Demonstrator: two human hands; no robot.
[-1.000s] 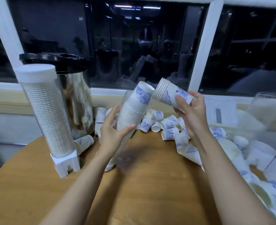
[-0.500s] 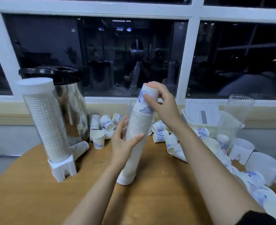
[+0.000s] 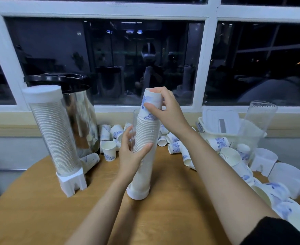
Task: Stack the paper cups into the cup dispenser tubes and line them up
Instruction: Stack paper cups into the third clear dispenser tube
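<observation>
The clear dispenser tube (image 3: pixel 140 175) stands upright in the left grip (image 3: pixel 130 156), packed with nested white cups (image 3: pixel 146 137). Blue-printed top cups (image 3: pixel 150 103) poke out inside the right grip (image 3: pixel 167 112). A full capped tube (image 3: pixel 55 135) stands left of both, and loose cups (image 3: pixel 174 147) lie beyond.

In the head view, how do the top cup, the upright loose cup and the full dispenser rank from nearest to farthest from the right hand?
1. Top cup: gripped by the right hand, atop the stack.
2. Upright loose cup: left of the stack.
3. Full dispenser: far left.

no text, label or number can be read anywhere here.
</observation>
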